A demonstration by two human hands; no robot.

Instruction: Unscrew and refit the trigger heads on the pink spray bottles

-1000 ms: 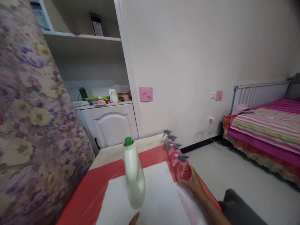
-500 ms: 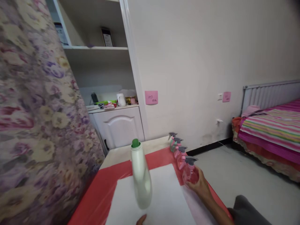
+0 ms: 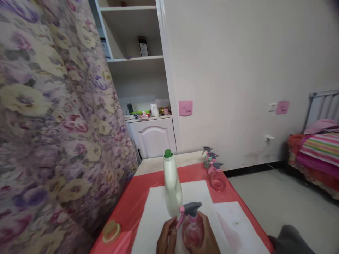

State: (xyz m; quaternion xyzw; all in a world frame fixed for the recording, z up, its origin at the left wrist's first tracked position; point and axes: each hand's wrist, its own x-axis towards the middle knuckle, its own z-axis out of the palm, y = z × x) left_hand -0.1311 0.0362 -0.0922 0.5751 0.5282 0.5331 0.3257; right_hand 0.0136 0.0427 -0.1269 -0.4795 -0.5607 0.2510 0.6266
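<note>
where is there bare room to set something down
Bare: red cloth between the round tan object and white sheet; most of the stained paper beside the right hand. Crowded: the row of spray bottles, and around the pale bottle, held sprayer and left hand.

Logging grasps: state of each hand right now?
Left hand: curled beside the pink trigger; contact unclear.
Right hand: closed around the pink spray bottle.

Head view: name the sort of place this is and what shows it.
Most likely a bedroom in a home: a bed stands at the right, a floral curtain hangs at the left, and a white cabinet has household odds and ends on its shelves.
</note>
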